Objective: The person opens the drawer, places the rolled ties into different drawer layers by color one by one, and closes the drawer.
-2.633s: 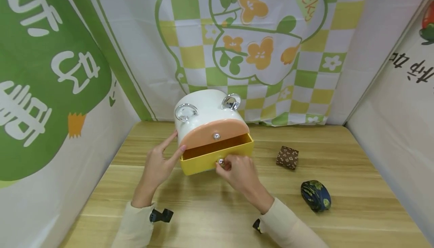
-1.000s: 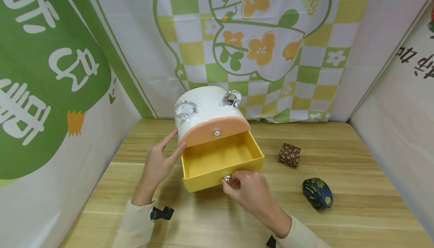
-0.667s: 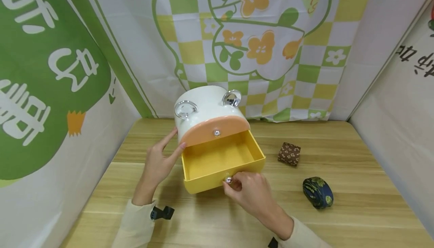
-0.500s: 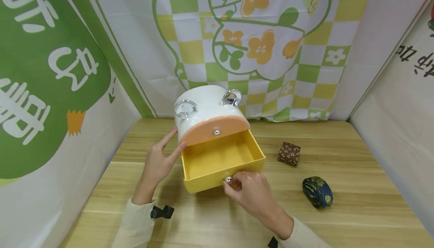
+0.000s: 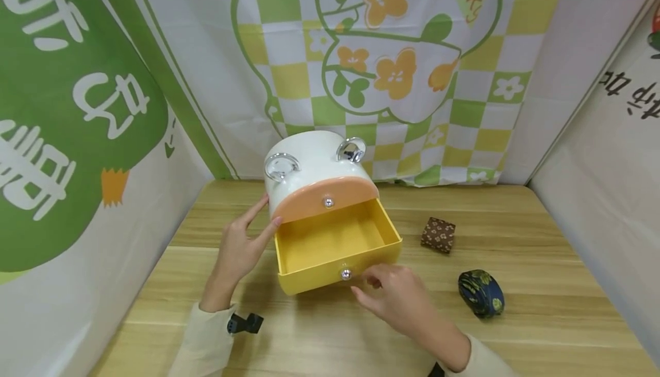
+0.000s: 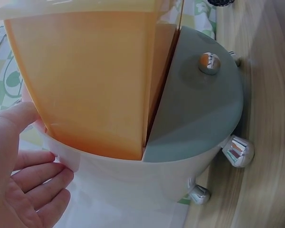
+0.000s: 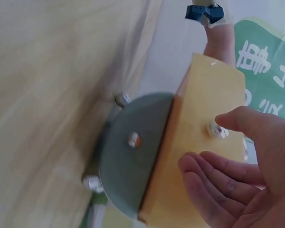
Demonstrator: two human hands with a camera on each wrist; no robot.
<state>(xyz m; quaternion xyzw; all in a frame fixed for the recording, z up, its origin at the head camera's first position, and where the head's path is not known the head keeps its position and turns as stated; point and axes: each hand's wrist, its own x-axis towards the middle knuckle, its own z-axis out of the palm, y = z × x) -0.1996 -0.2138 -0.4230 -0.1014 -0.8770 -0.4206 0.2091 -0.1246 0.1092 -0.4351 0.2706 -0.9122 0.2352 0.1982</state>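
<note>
A white storage box (image 5: 309, 149) with rounded top and silver ring-shaped ears stands on the table in the head view. Its peach upper drawer (image 5: 304, 198) is closed, while the yellow lower drawer (image 5: 306, 278) is pulled far out, with nothing visible in it. My left hand (image 5: 238, 254) rests against the box's left side, thumb at the front edge and forefinger along the wall. Its other fingers bend loosely in the left wrist view. My right hand (image 5: 402, 299) is just right of the lower drawer's silver knob (image 5: 346, 274), thumb and fingers apart, holding nothing.
To the right lie a small brown flower-patterned roll (image 5: 438, 235) and a dark blue patterned roll (image 5: 481, 293), which looks like a rolled necktie. Behind the wooden table (image 5: 536, 285) hangs a green-and-white checked cloth (image 5: 412, 39). Printed cloths flank both sides.
The lower drawer came further out, pulled toward me by its knob, then stayed still. Since half a second ago my right hand has let go of the knob and shifted right. My left hand stayed put.
</note>
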